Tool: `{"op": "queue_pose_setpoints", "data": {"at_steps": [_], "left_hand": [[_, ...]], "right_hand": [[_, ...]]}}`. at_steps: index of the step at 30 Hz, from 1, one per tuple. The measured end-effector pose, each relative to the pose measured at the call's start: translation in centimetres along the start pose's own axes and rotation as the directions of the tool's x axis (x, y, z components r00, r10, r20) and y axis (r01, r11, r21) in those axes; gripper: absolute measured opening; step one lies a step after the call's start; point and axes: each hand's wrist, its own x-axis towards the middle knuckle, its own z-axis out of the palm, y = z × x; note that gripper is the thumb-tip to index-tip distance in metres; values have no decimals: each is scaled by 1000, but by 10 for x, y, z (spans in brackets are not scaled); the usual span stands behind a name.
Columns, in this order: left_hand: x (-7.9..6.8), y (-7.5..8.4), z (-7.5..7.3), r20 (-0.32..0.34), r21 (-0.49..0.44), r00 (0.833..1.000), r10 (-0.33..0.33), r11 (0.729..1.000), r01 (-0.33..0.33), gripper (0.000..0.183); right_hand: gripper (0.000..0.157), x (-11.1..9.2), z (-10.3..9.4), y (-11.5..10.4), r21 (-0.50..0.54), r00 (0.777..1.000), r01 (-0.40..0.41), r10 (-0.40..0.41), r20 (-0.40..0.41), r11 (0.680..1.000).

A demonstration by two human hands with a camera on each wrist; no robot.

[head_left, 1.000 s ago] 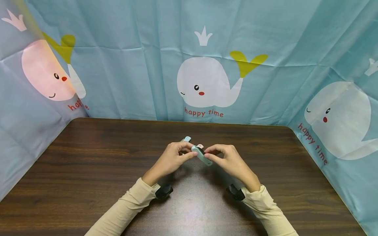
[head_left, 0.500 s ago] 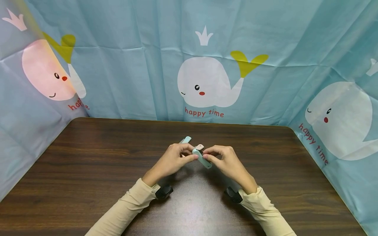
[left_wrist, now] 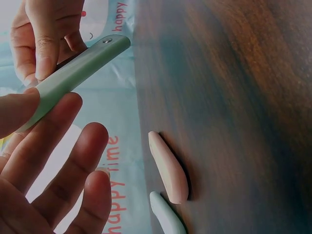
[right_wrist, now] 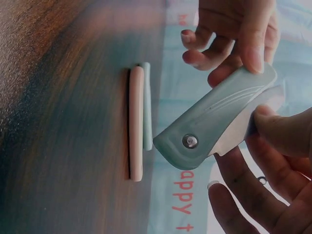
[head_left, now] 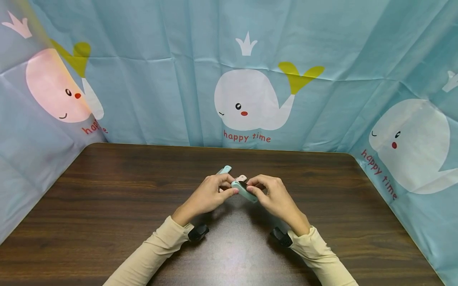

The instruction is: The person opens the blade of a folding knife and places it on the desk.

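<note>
Over the middle of the table, a green-handled folding knife point(head_left: 245, 193) is held up between both hands. My left hand point(head_left: 207, 194) pinches the end of its handle with thumb and forefinger. With thumb and fingers, my right hand point(head_left: 277, 195) grips the metal blade point(right_wrist: 233, 130), which is partly folded out from the handle. A round rivet point(right_wrist: 190, 141) marks the pivot end, seen in the right wrist view. The left hand's other fingers are spread away from the knife in the left wrist view.
Behind the hands, a pink folded knife point(left_wrist: 169, 170) and a light blue one point(left_wrist: 166, 214) lie close together on the dark wood table point(head_left: 125, 186). A blue whale-print curtain point(head_left: 161, 79) borders the table at the back and sides.
The knife has tilted slightly and back in the hands. My right hand and wrist have shifted a little to the left. The knives on the table have stayed put.
</note>
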Motion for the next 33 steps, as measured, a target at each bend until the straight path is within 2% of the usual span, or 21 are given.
{"op": "queue_pose_setpoints", "data": {"at_steps": [6,17,25,33], "left_hand": [[1,0,-2,20,12,1000,0,1000,0,9],[0,1,-6,37,31,999,-20,999,19,11],[-1,1,-4,65,49,998,7,999,-10,12],[0,0,-1,54,23,999,-6,1000,5,15]], "right_hand": [[5,1,-2,0,-17,1000,7,-7,-8,1000],[12,1,0,-3,63,1000,-12,11,15,998],[11,0,2,-3,43,999,49,-49,-2,998],[9,0,2,-6,17,997,77,-76,-4,997]]}}
